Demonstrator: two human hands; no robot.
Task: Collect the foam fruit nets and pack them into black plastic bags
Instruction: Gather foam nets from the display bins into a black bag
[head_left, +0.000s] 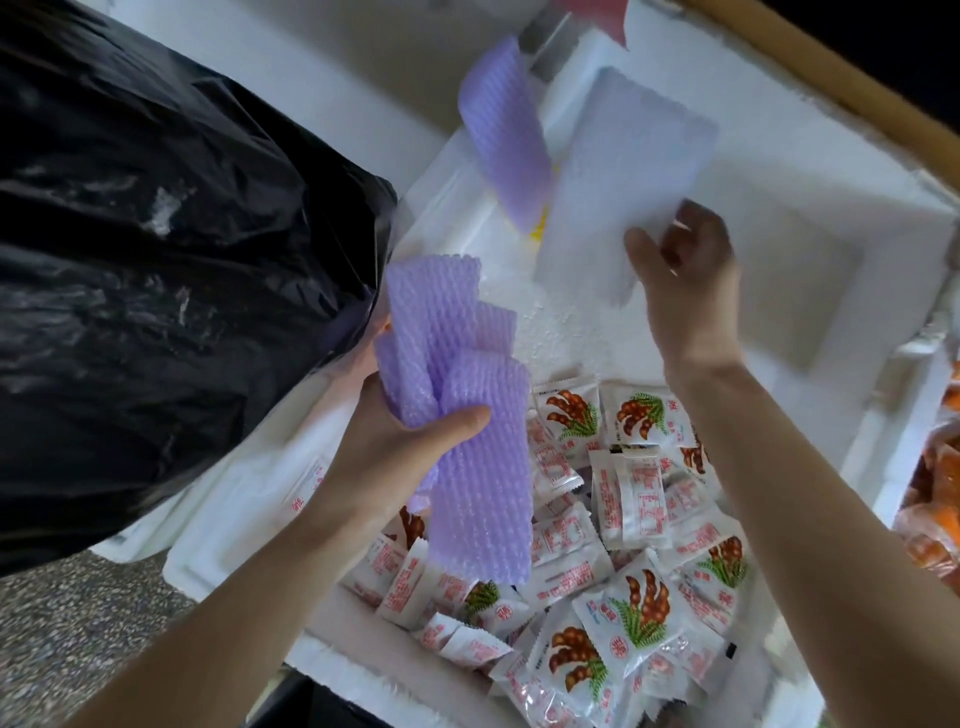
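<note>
A bunch of purple foam nets (457, 415) is in the left hand (384, 452), near the middle. Its fingers and thumb are curled tight round the bunch. The bunch is just beside the big black plastic bag (156, 249), which fills the left side. Farther off, the right hand (685, 280) pinches the near corner of a pale foam net (618, 182) with bent fingers. One more purple net (504, 135) hangs just left of the pale one; what holds it cannot be seen. Under the hands is a white foam box (228, 525) full of small packets (639, 613). Each packet is white with red writing and a picture of brown pods and green leaves. The writing is too blurry to read. Orange things (935, 467) show at the right edge, and grey speckled floor (78, 649) is at the near left.
</note>
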